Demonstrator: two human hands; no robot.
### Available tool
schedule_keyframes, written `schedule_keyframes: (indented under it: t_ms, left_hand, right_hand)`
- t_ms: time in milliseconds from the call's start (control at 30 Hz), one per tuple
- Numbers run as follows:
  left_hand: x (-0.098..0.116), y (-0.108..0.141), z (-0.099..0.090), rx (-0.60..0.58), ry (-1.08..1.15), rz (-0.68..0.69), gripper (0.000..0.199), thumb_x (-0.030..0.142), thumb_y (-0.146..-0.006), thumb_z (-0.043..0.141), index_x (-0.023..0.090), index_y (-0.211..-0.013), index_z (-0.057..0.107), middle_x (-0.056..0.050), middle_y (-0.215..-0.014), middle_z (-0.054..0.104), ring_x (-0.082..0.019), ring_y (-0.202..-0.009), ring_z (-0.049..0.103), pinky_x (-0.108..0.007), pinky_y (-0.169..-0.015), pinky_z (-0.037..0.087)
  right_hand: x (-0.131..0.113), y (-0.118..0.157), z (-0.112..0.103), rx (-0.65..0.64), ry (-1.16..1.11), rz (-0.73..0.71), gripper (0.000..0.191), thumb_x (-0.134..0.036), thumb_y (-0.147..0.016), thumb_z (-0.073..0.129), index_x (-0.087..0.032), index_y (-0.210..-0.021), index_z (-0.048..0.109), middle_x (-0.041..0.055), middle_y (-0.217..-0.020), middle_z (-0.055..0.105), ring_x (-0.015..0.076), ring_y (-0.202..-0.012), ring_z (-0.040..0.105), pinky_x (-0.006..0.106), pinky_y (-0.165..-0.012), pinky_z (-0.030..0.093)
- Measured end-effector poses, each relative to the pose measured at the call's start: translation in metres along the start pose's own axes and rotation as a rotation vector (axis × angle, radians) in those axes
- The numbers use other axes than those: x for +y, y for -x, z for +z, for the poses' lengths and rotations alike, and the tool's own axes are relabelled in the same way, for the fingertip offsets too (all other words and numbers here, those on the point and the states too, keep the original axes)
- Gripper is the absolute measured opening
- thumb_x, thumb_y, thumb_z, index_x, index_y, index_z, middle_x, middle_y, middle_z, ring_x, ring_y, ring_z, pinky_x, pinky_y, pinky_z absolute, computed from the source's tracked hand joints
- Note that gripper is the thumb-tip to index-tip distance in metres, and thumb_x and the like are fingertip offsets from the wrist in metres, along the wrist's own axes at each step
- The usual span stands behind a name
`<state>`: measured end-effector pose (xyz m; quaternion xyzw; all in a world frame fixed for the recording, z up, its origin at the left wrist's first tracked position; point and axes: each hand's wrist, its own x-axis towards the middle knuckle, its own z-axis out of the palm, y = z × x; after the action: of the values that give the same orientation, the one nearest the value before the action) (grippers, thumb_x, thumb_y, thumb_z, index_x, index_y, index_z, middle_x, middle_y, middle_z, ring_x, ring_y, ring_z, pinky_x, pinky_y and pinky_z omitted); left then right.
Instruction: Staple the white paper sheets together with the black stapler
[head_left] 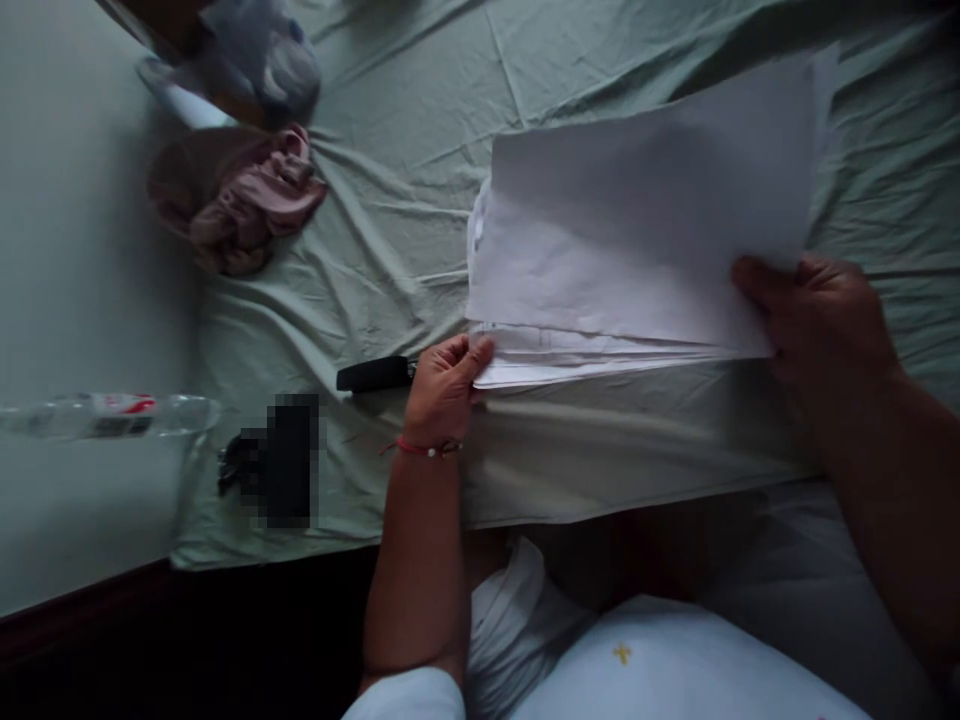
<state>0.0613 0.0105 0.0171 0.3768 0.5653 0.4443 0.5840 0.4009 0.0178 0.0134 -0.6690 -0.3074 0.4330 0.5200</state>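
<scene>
A stack of white paper sheets is held above a pale green cloth, its lower edges fanned slightly apart. My left hand, with a red string bracelet at the wrist, pinches the stack's lower left corner, thumb on top. At the right side my right hand grips the sheets near their lower right corner, thumb over the top sheet and the other fingers mostly hidden behind. Just left of my left hand lies a black elongated object, partly covered by that hand.
The wrinkled green cloth covers the surface. Pink crumpled fabric lies at the left, below a plastic bag. A clear bottle lies at the far left. A blurred-out dark object sits near the front left edge.
</scene>
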Motion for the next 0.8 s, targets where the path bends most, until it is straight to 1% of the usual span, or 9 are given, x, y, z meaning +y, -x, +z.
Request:
schedule_keyframes:
  t_ms: [67,133,233,300,400,467,633,733,800]
  left_hand:
    - [-0.001,-0.001,0.0,0.034,-0.01,0.0,0.057,0.063,-0.06,0.095,0.019,-0.06,0.058,0.007,-0.047,0.043,-0.004,-0.038,0.033,-0.019,-0.032,0.02]
    - [0.0,0.0,0.001,0.031,-0.006,0.01,0.06,0.068,-0.062,0.092,0.019,-0.059,0.058,0.007,-0.046,0.043,-0.004,-0.037,0.033,-0.018,-0.031,0.021]
    - [0.004,0.002,0.003,0.006,0.047,0.003,0.055,0.055,-0.053,0.101,0.019,-0.068,0.062,0.007,-0.054,0.052,-0.004,-0.042,0.043,-0.016,-0.036,0.034]
    - [0.006,0.003,0.003,0.003,0.053,-0.003,0.055,0.046,-0.048,0.104,0.019,-0.069,0.061,0.007,-0.056,0.053,-0.004,-0.044,0.045,-0.014,-0.036,0.036]
    - [0.004,0.002,0.001,0.034,0.008,0.005,0.056,0.051,-0.053,0.102,0.018,-0.061,0.057,0.008,-0.052,0.048,-0.002,-0.039,0.037,-0.014,-0.031,0.026]
    - [0.002,0.001,0.0,0.052,-0.008,0.007,0.058,0.057,-0.055,0.099,0.018,-0.06,0.057,0.008,-0.051,0.046,-0.002,-0.038,0.036,-0.014,-0.03,0.023]
    - [-0.003,-0.002,-0.001,0.043,-0.006,0.024,0.06,0.064,-0.061,0.095,0.018,-0.061,0.056,0.008,-0.049,0.044,-0.003,-0.037,0.035,-0.015,-0.03,0.022]
    - [-0.004,-0.003,-0.002,0.038,0.017,0.035,0.054,0.061,-0.071,0.09,0.019,-0.063,0.058,0.007,-0.05,0.046,-0.004,-0.039,0.036,-0.016,-0.032,0.026]
    - [-0.003,-0.004,-0.001,0.052,0.051,0.032,0.05,0.058,-0.073,0.09,0.02,-0.065,0.058,0.006,-0.053,0.048,-0.005,-0.042,0.039,-0.017,-0.035,0.031]
  right_hand:
    - [-0.003,0.003,0.002,-0.022,-0.005,0.0,0.04,-0.049,-0.066,0.094,-0.02,-0.075,0.068,-0.0038,-0.061,0.053,0.0058,-0.047,0.039,0.02,-0.037,0.025]
    - [-0.008,0.005,0.004,-0.03,-0.025,-0.004,0.045,-0.05,-0.061,0.096,-0.02,-0.071,0.064,-0.0039,-0.059,0.051,0.0057,-0.047,0.038,0.02,-0.037,0.024]
    - [-0.016,0.008,0.006,-0.03,-0.037,0.008,0.05,-0.051,-0.055,0.099,-0.021,-0.065,0.059,-0.003,-0.06,0.05,0.0069,-0.05,0.041,0.021,-0.04,0.029]
    - [-0.018,0.009,0.007,-0.034,-0.025,0.005,0.052,-0.051,-0.053,0.099,-0.021,-0.064,0.058,-0.0026,-0.06,0.049,0.0073,-0.052,0.042,0.022,-0.043,0.032]
    - [-0.017,0.008,0.008,-0.014,-0.036,-0.032,0.053,-0.052,-0.054,0.098,-0.021,-0.062,0.055,-0.0031,-0.059,0.047,0.0066,-0.052,0.04,0.022,-0.044,0.03]
    - [-0.014,0.008,0.008,-0.004,-0.05,-0.031,0.053,-0.051,-0.054,0.098,-0.021,-0.062,0.054,-0.0037,-0.058,0.046,0.0061,-0.05,0.038,0.022,-0.042,0.027]
    - [-0.01,0.007,0.008,-0.009,-0.064,0.009,0.043,-0.047,-0.06,0.096,-0.021,-0.07,0.064,-0.0026,-0.063,0.055,0.0073,-0.051,0.043,0.022,-0.043,0.029]
    - [-0.009,0.005,0.007,0.004,-0.096,0.025,0.043,-0.045,-0.054,0.098,-0.02,-0.072,0.068,-0.0015,-0.066,0.06,0.0085,-0.053,0.047,0.022,-0.043,0.032]
    - [-0.009,0.004,0.007,-0.009,-0.11,0.031,0.044,-0.044,-0.051,0.1,-0.02,-0.072,0.069,-0.0014,-0.068,0.063,0.0088,-0.055,0.049,0.022,-0.044,0.035]
